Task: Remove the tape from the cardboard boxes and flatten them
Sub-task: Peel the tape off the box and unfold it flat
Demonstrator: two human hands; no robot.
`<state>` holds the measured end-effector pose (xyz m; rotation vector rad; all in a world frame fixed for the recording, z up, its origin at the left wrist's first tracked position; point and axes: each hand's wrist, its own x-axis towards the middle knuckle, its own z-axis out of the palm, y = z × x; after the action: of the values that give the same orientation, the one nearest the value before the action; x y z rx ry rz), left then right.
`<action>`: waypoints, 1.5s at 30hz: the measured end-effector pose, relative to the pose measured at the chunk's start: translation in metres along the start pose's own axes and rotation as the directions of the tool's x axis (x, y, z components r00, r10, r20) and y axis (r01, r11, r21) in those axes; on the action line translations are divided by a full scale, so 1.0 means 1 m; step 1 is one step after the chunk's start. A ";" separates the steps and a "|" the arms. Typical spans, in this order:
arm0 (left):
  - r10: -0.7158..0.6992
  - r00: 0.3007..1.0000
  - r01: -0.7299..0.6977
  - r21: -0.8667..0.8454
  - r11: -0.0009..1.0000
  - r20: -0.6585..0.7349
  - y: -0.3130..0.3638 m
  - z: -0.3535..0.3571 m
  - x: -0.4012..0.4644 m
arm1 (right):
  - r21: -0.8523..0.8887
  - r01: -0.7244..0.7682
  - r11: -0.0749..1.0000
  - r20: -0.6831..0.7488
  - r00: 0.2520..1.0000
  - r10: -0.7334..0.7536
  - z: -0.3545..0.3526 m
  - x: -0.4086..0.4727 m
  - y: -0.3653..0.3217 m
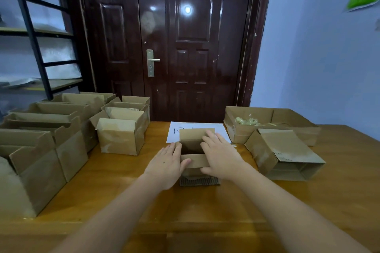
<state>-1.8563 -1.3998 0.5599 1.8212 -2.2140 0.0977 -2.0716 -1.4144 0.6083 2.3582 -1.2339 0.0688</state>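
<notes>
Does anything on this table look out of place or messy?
One box to the right of the hands lies tipped on its side, its open end facing the camera, while those on the left stand upright. The large tray box behind it holds a crumpled pale wad, perhaps tape. Otherwise nothing stands out.

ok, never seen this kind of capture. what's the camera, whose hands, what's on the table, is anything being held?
There is one picture, from a wide-angle camera worn on a person's head, looking forward and down. No robot: the two bare hands are the person's own.

Both hands are on a small open cardboard box in the middle of the wooden table. The left hand lies against its left side with the thumb on the near flap; the right hand lies over its right side, fingers fairly straight. They press it rather than grip it.

A sheet of paper lies behind it. Left: a group of open boxes. Right: a box on its side and a shallow tray box holding what looks like crumpled tape.
</notes>
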 end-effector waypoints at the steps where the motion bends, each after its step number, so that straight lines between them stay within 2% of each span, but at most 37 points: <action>1: -0.006 1.000 0.006 -0.011 1.000 -0.001 0.000 0.001 0.000 | -0.010 -0.034 0.999 -0.002 0.999 0.034 0.000 -0.002 0.002; 6: -0.027 0.999 0.026 -0.034 0.999 -0.018 0.000 0.005 0.000 | 0.013 -0.201 0.979 0.040 0.979 0.201 0.008 -0.022 0.016; 9: -0.023 1.000 0.023 -0.054 0.998 -0.013 0.002 0.006 -0.001 | 0.137 -0.271 0.953 0.120 0.959 0.256 0.021 -0.034 0.017; 14: -0.024 1.000 0.025 -0.150 0.988 0.008 0.006 0.004 -0.004 | 0.322 -0.379 0.868 0.124 0.925 0.358 0.031 -0.032 0.004; 22: 0.097 0.995 -0.093 -0.318 0.944 -0.003 0.009 0.000 -0.014 | 0.403 -0.385 0.830 0.098 0.920 0.379 0.035 -0.022 -0.003; 27: 0.140 0.990 -0.139 -0.385 0.912 -0.024 0.018 0.004 -0.018 | 0.564 -0.393 0.726 0.125 0.910 0.395 0.036 -0.016 -0.010; 29: 0.153 0.987 -0.158 -0.375 0.914 -0.043 0.021 0.005 -0.018 | 0.650 -0.384 0.656 0.126 0.905 0.405 0.037 -0.016 -0.011; 31: 0.175 0.982 -0.189 -0.336 0.923 -0.074 0.025 0.007 -0.017 | 0.768 -0.365 0.527 0.117 0.888 0.445 0.036 -0.017 -0.010; 34: 0.214 0.969 -0.240 -0.250 0.938 -0.126 0.033 0.011 -0.019 | 0.867 -0.385 0.317 0.143 0.801 0.582 0.034 -0.017 -0.006; 39: 0.267 0.947 -0.293 -0.136 0.947 -0.181 0.050 0.017 -0.022 | 0.919 -0.394 0.008 0.254 0.609 0.752 0.024 -0.009 -0.004; 42: 0.313 0.928 -0.331 -0.062 0.942 -0.200 0.058 0.020 -0.024 | 0.902 -0.364 -0.234 0.404 0.514 0.757 0.020 -0.003 -0.006; 45: 0.330 0.924 -0.343 -0.033 0.939 -0.193 0.063 0.021 -0.027 | 0.862 -0.331 -0.383 0.503 0.469 0.726 0.021 0.002 -0.007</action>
<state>-1.9160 -1.3658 0.5406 1.3216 -2.3404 0.2478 -2.0683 -1.4214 0.5877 1.6932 -2.6415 2.4047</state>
